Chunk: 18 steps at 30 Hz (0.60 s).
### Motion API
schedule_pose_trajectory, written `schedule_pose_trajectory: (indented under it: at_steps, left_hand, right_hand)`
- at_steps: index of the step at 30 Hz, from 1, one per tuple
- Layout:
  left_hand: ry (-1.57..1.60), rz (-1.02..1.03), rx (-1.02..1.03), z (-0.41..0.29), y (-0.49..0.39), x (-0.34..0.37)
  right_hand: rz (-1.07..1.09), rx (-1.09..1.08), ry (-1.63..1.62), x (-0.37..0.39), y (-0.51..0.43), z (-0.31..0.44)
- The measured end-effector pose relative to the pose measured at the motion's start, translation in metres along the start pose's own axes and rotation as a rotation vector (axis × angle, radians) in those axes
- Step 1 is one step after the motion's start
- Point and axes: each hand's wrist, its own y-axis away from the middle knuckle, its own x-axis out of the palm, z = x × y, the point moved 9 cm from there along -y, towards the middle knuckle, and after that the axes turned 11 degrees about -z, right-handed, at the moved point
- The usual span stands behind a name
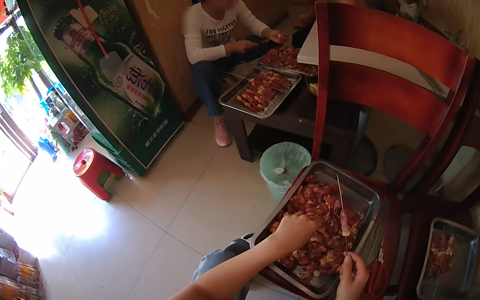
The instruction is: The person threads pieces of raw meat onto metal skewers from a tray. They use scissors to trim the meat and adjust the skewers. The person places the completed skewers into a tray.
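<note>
A metal tray [265, 231] heaped with chopped raw meat [325, 201] rests on the seat of a red wooden chair [389, 94]. My right hand [352, 278], at the tray's near right edge, pinches the lower end of a thin metal skewer [340, 187]. The skewer slants up over the tray, with a few pieces of meat [345, 220] threaded partway along it. My left hand [297, 231] reaches into the heap from the left. Its fingertips are hidden among the meat, so whether it grips a piece is unclear.
Loose skewers [371, 236] and red-handled scissors [375, 280] lie right of the tray. A second chair holds a smaller tray [464, 271] of skewered meat. A lined bin [282, 167] stands beyond. Across, a seated person [216, 25] works by a low table [244, 126] with another skewer tray [270, 113].
</note>
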Motion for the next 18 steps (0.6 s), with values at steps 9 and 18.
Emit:
schedule_pose_trajectory:
  at_steps: [9, 18]
  left_hand:
    - [0.015, 0.075, -0.111, 0.036, 0.000, 0.011]
    - [0.371, -0.215, -0.221, 0.054, -0.009, -0.008]
  right_hand:
    - [-0.006, 0.030, 0.034, -0.002, 0.000, 0.002]
    - [-0.039, 0.032, 0.065, -0.013, -0.001, 0.006]
